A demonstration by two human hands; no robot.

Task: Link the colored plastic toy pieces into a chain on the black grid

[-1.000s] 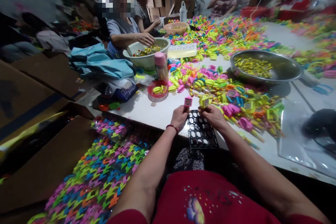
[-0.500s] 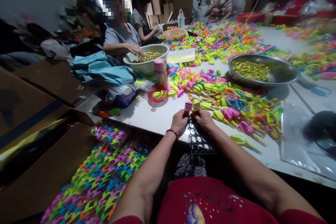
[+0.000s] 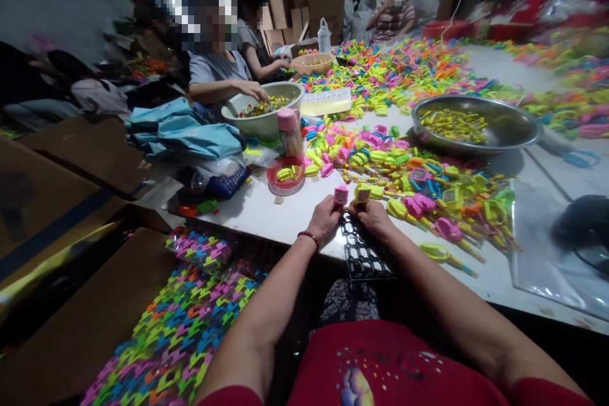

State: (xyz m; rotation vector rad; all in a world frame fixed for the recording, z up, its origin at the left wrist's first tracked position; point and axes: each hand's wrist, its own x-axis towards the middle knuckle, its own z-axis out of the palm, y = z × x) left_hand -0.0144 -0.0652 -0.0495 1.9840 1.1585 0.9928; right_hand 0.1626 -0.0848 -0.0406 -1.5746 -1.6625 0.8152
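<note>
1. Left hand (image 3: 324,221): its fingers are closed, gripping a pink toy (image 3: 340,195), which sticks up above them with its square face showing.
2. Right hand (image 3: 373,218): its fingers pinch a yellow toy (image 3: 362,195), upright just beside the pink one; a narrow gap parts the two.
3. Below the fingers of both hands lies a black tray (image 3: 368,252), its near end past the edge of the surface (image 3: 252,219).
4. Ahead and right of the right fingers spreads a toy pile (image 3: 417,204), with a steel bowl (image 3: 516,130) beyond.
5. Ahead and left of the left fingers: a red dish (image 3: 272,176) and, behind it, a pink-capped flask (image 3: 290,133).
6. Farther left, a co-worker's hand (image 3: 254,91) reaches into a basin (image 3: 266,127).
</note>
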